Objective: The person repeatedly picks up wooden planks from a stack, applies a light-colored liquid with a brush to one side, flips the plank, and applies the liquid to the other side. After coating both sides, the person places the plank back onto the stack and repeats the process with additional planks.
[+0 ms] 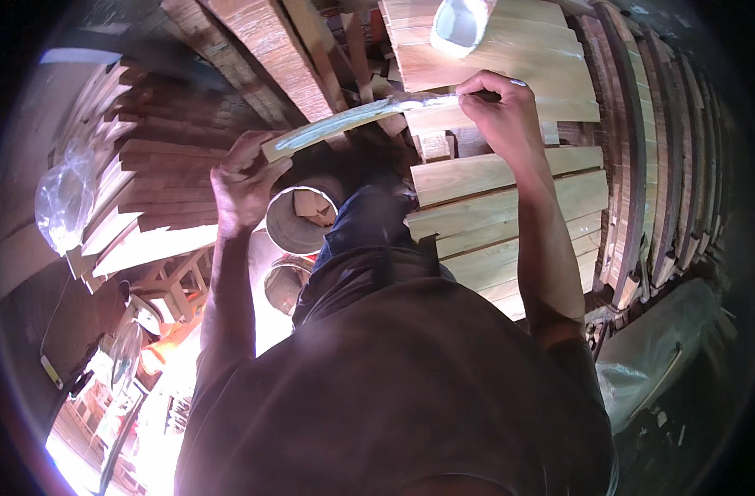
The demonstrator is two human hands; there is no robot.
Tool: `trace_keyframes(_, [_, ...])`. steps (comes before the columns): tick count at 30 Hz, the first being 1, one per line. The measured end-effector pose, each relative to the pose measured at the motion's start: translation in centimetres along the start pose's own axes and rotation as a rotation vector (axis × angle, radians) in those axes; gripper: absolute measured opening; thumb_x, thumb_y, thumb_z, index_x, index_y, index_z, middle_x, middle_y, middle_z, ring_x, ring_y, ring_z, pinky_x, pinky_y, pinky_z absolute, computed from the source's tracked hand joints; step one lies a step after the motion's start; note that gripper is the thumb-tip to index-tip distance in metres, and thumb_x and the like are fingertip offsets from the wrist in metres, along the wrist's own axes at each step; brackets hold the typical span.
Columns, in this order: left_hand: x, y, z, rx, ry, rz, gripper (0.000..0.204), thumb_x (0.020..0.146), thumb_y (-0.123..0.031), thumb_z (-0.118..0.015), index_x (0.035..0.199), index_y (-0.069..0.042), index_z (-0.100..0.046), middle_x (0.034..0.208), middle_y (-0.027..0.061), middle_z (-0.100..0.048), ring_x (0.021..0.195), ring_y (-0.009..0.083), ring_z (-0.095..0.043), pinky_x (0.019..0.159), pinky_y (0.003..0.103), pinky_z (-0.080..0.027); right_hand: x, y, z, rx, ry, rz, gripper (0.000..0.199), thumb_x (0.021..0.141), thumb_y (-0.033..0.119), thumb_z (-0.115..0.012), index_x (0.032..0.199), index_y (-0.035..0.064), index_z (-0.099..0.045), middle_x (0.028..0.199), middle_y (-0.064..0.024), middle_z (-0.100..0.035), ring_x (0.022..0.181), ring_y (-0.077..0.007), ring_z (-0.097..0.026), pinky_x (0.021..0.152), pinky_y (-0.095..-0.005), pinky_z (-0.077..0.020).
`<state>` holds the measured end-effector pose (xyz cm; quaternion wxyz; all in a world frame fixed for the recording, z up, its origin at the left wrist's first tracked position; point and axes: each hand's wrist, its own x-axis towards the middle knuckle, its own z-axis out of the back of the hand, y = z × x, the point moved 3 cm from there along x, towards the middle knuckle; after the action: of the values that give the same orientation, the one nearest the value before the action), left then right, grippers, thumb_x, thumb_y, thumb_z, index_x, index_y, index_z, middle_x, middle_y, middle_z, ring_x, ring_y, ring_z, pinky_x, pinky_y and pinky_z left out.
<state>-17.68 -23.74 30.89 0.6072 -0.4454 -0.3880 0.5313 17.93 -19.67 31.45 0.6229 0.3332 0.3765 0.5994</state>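
My left hand [247,178] grips the near-left end of a pale wooden slat [324,132], fingers wrapped round it. A wet white coating that looks like glue runs along the slat's upturned edge. My right hand [501,107] is closed in a pinch on a slim white-smeared brush [431,102], whose pale handle end pokes out behind the knuckles. The brush's head meets the slat's far right end; its bristles are too smeared to make out. Beyond my right hand, a white-rimmed container [460,26] stands on pale boards [510,62].
More pale boards [510,188] lie side by side at right, next to a long rack of timber [642,157]. Stacked planks [167,178] fill the left, with a clear plastic bag [63,198] hanging there. A round tub [299,231] holding wood offcuts stands below my left hand.
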Motion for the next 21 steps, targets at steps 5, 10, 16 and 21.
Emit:
trace_keyframes(5, [0.4,0.4,-0.1,-0.002,-0.015,0.075,0.034,0.077,0.011,-0.071,0.110,0.005,-0.066,0.108,0.0090,-0.067,0.101,0.0156,-0.063,0.088,0.027,-0.052,1.0,-2.8,1.4,-0.148,-0.131,-0.055,0.010,0.078,0.004,-0.065,0.085,0.0007,-0.072,0.071,-0.0037,-0.067,0.067,-0.0079,-0.058,0.064,-0.0226,-0.0454])
trace_keyframes(10, [0.5,1.9,0.4,-0.046,-0.026,0.126,0.036,0.079,0.010,-0.071,0.113,0.003,-0.066,0.110,0.0076,-0.067,0.101,0.0162,-0.063,0.088,0.027,-0.052,1.9,-5.4,2.4,-0.224,-0.187,-0.128,0.014,0.076,0.007,-0.063,0.085,0.0028,-0.073,0.075,-0.0080,-0.071,0.067,-0.0136,-0.062,0.065,-0.0259,-0.0479])
trace_keyframes(16, [1.1,1.5,0.6,-0.030,0.000,0.130,0.036,0.080,0.010,-0.070,0.115,0.004,-0.065,0.111,0.0095,-0.067,0.104,0.0183,-0.064,0.092,0.030,-0.052,3.1,-7.3,3.8,-0.369,-0.251,-0.300,0.017,0.073,0.014,-0.064,0.084,0.0088,-0.076,0.080,-0.0094,-0.073,0.071,-0.0222,-0.067,0.070,-0.0306,-0.0510])
trace_keyframes(21, [1.6,1.5,0.6,-0.003,0.016,0.118,0.032,0.081,0.008,-0.070,0.113,0.004,-0.067,0.109,0.0095,-0.067,0.103,0.0170,-0.063,0.091,0.029,-0.050,3.7,-10.8,5.0,-0.416,-0.324,-0.297,0.016,0.073,0.014,-0.064,0.082,0.0098,-0.076,0.080,-0.0087,-0.073,0.073,-0.0231,-0.068,0.072,-0.0313,-0.0522])
